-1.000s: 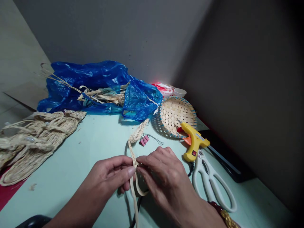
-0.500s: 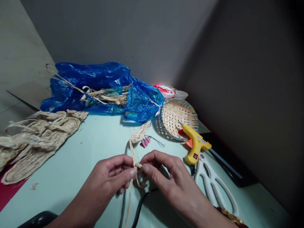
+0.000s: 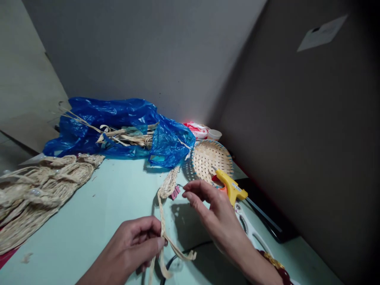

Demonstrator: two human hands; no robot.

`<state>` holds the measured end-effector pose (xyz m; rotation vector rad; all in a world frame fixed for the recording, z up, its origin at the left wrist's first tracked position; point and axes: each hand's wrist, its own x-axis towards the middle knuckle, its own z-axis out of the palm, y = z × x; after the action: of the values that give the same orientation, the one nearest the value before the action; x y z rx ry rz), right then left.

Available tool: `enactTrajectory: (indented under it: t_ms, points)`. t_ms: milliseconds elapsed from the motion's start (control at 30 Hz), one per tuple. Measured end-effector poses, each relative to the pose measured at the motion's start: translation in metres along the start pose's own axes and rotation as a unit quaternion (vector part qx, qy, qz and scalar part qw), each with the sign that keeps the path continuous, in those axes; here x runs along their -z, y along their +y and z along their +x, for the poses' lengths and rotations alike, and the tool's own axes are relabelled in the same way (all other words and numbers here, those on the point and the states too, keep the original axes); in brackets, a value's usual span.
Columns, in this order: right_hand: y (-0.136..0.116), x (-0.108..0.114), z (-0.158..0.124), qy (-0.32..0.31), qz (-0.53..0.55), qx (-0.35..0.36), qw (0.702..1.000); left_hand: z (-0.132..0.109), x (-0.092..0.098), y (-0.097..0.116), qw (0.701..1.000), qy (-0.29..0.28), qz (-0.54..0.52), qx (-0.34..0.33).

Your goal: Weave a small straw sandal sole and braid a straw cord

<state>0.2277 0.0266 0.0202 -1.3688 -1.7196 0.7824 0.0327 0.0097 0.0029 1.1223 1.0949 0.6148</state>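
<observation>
A thin braid of pale plant fibre [image 3: 162, 215] is pinched between the thumb and index finger of my left hand [image 3: 135, 243]. Loose strand ends [image 3: 181, 253] hang below that grip. The braid's far end is a flat, oval coiled piece [image 3: 169, 183] lying on the table. Off to the right, my right hand [image 3: 215, 213] is raised with thumb and fingers slightly apart, nothing seen between them. Just left of its fingertips lies a pink binder clip [image 3: 175, 192], not clearly touched.
A blue plastic bag [image 3: 118, 109] with dried fibre strips [image 3: 133, 138] lies at the back. Woven fibre slippers with beads [image 3: 56, 182] lie left. To the right are a woven basket [image 3: 208, 156], yellow glue gun [image 3: 233, 188], white-handled scissors [image 3: 252, 233] and a black flat object [image 3: 267, 213].
My right hand has let go of the strands and moved up and right, towards the binder clip. My left hand keeps its pinch, lower in view. The camera view has shifted.
</observation>
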Motion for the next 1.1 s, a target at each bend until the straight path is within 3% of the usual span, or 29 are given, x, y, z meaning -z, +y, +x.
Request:
enactTrajectory:
  t_ms: [100,267,400,567,833,933,1100]
  points:
    - [-0.002,0.014,0.014,0.013,-0.108,0.026,0.994,-0.002,0.0,0.0,1.0,-0.024,0.016,-0.003]
    - [-0.02,0.019,0.041,-0.068,-0.325,0.108,0.937,-0.01,0.0,0.0,0.998,-0.032,0.046,-0.035]
    - [-0.039,-0.002,0.059,-0.159,-0.382,0.16,0.896,-0.018,0.002,-0.002,0.997,-0.015,0.067,-0.04]
    - [-0.065,-0.029,0.072,-0.279,-0.466,0.169,0.823,-0.025,0.011,-0.007,0.995,0.008,0.093,-0.04]
    - [-0.093,-0.031,0.081,-0.422,-0.507,0.218,0.719,-0.034,0.028,-0.002,0.997,0.036,0.069,-0.022]
    - [-0.095,-0.032,0.075,-0.416,-0.513,0.25,0.708,-0.038,0.03,0.003,0.997,0.046,0.062,-0.026]
    - [-0.085,-0.042,0.07,-0.33,-0.501,0.335,0.726,-0.046,0.036,0.019,0.995,0.063,0.064,-0.038]
